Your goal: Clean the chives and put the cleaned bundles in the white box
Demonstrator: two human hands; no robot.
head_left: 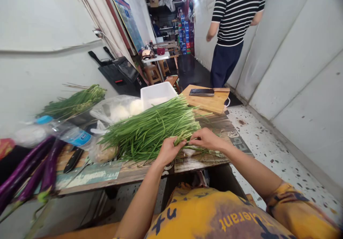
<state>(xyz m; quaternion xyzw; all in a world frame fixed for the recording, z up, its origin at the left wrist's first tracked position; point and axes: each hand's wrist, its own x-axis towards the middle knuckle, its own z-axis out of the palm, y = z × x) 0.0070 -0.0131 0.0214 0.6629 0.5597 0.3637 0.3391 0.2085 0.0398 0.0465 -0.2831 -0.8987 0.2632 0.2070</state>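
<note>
Many slender, grass-like green stalks (152, 128)

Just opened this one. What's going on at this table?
The person's left hand holds a few green stalks near their pale ends; the right hand meets it there, its exact grip unclear. A big pile of stalks lies on the table just beyond. A cleaver rests on the cutting board.
</note>
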